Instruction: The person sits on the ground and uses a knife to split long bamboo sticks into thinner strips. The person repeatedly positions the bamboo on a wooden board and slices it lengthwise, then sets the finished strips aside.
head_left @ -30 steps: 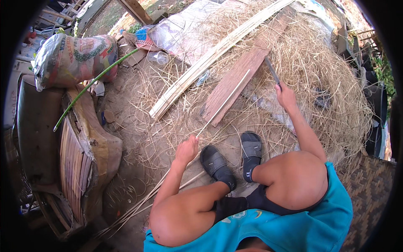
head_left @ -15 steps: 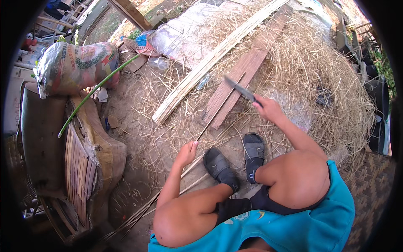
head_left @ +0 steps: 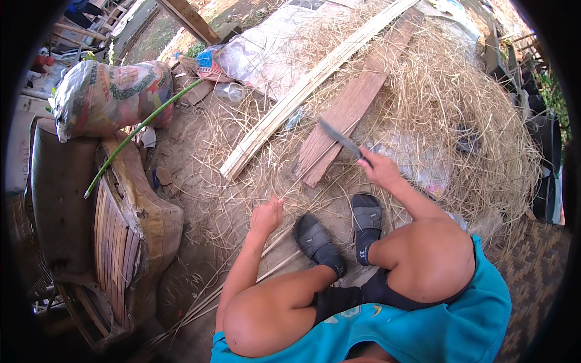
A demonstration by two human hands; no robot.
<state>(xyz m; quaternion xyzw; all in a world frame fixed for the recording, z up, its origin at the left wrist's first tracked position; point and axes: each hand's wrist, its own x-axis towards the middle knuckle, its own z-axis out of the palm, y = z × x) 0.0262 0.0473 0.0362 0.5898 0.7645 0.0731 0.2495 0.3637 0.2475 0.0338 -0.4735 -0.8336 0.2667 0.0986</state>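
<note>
I have one thin bamboo strip running from the left hand up over the near end of a single brown wooden plank; its lower part is hard to make out against the litter. My left hand is curled closed around the strip's lower end, short of the plank's near left corner, with no gap that I can see between thumb and fingers. My right hand is wrapped firmly around the dark handle of one knife, just outside the plank's right edge. The blade slants across the plank, its tip by the left edge, over the strip; whether it touches, I cannot tell.

Left of the plank lies one bundle of pale split slats, packed too close for me to count. Several loose strips overlap on the ground under the left forearm. I count two dark sandals planted short of the plank's near end. A big heap of curled shavings spreads along the plank's right edge.

Farther left I see one green stalk, one stuffed, printed sack and one worn seat with a slatted side. One woven mat covers the ground at lower right.
</note>
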